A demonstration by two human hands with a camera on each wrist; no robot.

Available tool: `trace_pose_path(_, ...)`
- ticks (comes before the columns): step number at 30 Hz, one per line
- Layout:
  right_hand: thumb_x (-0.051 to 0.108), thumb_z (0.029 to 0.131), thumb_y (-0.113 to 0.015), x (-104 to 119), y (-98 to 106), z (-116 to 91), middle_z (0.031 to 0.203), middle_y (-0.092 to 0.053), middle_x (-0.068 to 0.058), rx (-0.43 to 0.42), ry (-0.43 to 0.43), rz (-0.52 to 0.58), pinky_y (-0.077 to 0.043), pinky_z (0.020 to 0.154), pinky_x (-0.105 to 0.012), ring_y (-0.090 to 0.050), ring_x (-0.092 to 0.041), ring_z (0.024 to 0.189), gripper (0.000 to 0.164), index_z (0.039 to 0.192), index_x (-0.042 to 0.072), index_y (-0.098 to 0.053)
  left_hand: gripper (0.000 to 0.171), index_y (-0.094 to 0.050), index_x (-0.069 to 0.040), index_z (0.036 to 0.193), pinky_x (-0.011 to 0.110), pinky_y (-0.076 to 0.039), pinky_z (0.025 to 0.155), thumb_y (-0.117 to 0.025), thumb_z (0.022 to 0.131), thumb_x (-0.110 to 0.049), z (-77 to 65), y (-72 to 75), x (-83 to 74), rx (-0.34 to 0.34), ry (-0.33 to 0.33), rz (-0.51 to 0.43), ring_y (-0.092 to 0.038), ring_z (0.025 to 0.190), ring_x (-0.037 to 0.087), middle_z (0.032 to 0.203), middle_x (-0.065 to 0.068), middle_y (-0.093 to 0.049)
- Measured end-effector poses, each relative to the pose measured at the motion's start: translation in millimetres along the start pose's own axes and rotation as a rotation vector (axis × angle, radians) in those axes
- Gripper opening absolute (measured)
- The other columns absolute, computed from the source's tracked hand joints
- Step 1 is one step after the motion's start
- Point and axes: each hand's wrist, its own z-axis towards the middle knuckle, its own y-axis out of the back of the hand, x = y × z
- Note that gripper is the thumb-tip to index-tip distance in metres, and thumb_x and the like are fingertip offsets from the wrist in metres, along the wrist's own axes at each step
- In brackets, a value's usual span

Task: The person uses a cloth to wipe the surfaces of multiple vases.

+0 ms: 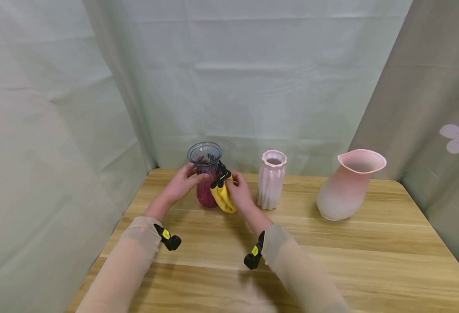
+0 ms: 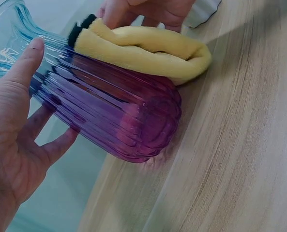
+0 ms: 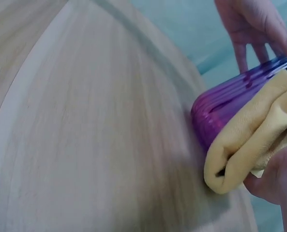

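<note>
A ribbed glass vase [image 1: 207, 191], blue at its flared rim and purple-pink towards the base, stands upright at the table's back left. My left hand [image 1: 182, 184] holds it from the left; in the left wrist view the thumb lies along its neck and the other fingers [image 2: 61, 145] reach round the far side. A folded yellow cloth [image 1: 223, 198] with black edging is in my right hand [image 1: 240, 191], against the vase's right side. The right wrist view shows the cloth [image 3: 249, 130] covering part of the purple glass [image 3: 225, 106]. Some right-hand fingers are hidden by the cloth.
A pink-and-white fluted vase [image 1: 271, 182] stands just right of my right hand. Farther right is a wider pink pitcher-shaped vase [image 1: 346, 191]. The wooden table [image 1: 370, 256] ends near pale curtains [image 1: 252, 87] at the back and sides.
</note>
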Motion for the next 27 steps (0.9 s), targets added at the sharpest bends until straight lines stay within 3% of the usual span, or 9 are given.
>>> trace_pose_path(6, 0.004, 0.103, -0.057, 25, -9, 6, 0.115, -0.064, -0.012, -0.026, 0.021, 0.105, -0.052, 0.081, -0.025, -0.059, -0.017, 0.098, 0.024, 0.126, -0.002, -0.058, 0.064, -0.044, -0.013, 0.153, 0.053, -0.042, 0.111, -0.071, 0.099, -0.034, 1.6, -0.4, 1.0, -0.002, -0.033, -0.010, -0.041, 0.143, 0.036, 0.152, 0.013, -0.048)
trace_pose_path(12, -0.002, 0.100, -0.057, 57, -17, 9, 0.113, -0.066, -0.006, -0.101, 0.025, 0.339, -0.053, 0.078, -0.026, -0.060, -0.014, 0.097, 0.019, 0.118, 0.005, -0.060, 0.068, -0.044, -0.016, 0.154, 0.053, -0.042, 0.111, -0.073, 0.097, -0.038, 1.3, -0.9, 3.0, -0.005, -0.023, -0.005, -0.042, 0.143, 0.035, 0.152, 0.012, -0.049)
trace_pose_path(15, -0.001, 0.099, -0.059, 64, -17, 9, 0.109, -0.064, -0.001, -0.120, 0.012, 0.399, -0.052, 0.072, -0.027, -0.059, -0.013, 0.095, 0.019, 0.114, 0.010, -0.062, 0.068, -0.044, -0.017, 0.154, 0.054, -0.040, 0.112, -0.073, 0.096, -0.038, 0.7, -0.9, 2.0, -0.004, -0.026, -0.006, -0.041, 0.144, 0.035, 0.153, 0.012, -0.048)
trace_pose_path(20, -0.001, 0.100, -0.059, 65, -15, 10, 0.104, -0.061, -0.002, -0.074, 0.025, 0.332, -0.050, 0.068, -0.022, -0.058, -0.013, 0.090, 0.022, 0.121, 0.006, -0.061, 0.065, -0.044, -0.015, 0.155, 0.054, -0.041, 0.112, -0.072, 0.098, -0.033, -0.5, -0.1, -2.7, 0.007, -0.056, -0.011, -0.042, 0.143, 0.037, 0.153, 0.012, -0.048)
trace_pose_path(27, -0.002, 0.101, -0.057, 56, -17, 12, 0.115, -0.065, -0.012, -0.032, 0.030, 0.179, -0.052, 0.083, -0.023, -0.059, -0.017, 0.100, 0.026, 0.127, -0.002, -0.060, 0.068, -0.038, -0.013, 0.158, 0.058, -0.040, 0.111, -0.071, 0.099, -0.025, -1.0, 1.5, -1.3, 0.011, -0.066, -0.041, -0.040, 0.143, 0.039, 0.153, 0.015, -0.047)
